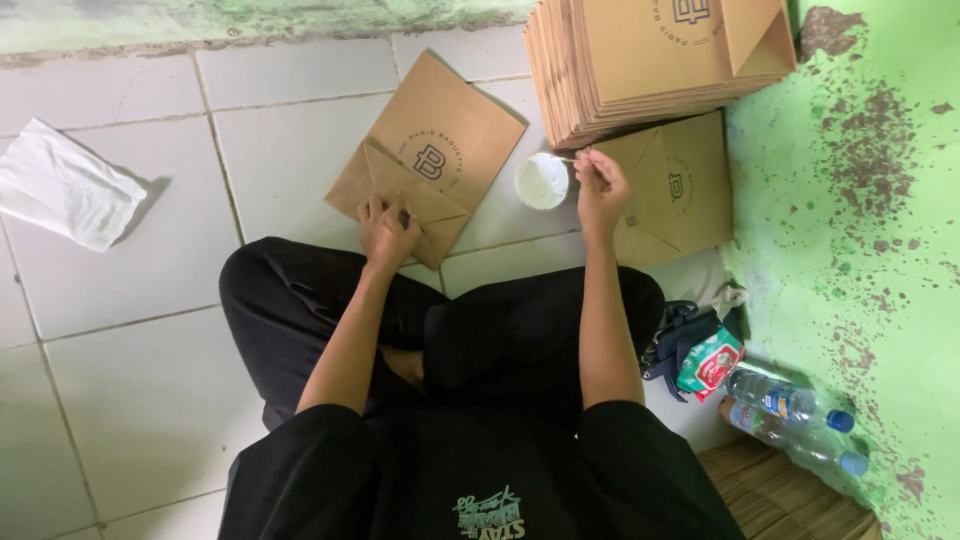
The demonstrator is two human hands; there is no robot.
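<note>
While a flat brown paper bag with a round dark emblem (432, 155) lies on the white tiled floor (130, 300), its folded bottom flap is pressed down by the left hand (388, 228), whose fingers are curled onto the paper without enclosing it. The bag's long axis runs diagonally, its folded bottom end pointing toward the person's crossed legs and its open end pointing away toward the wall. Just right of the bag, a small round white cup of paste (541, 180) stands on the floor. A thin stick (572, 158) is pinched in the right hand (601, 190), its tip reaching the cup's rim. Right of the cup, a second flat brown bag (680, 185) lies under that hand, and beyond it a tall stack of brown paper bags (640, 60) leans by the green wall (880, 200). Far left of the bag, a crumpled white cloth (62, 185) lies. Two clear plastic bottles (790, 410) lie beside the wall.
</note>
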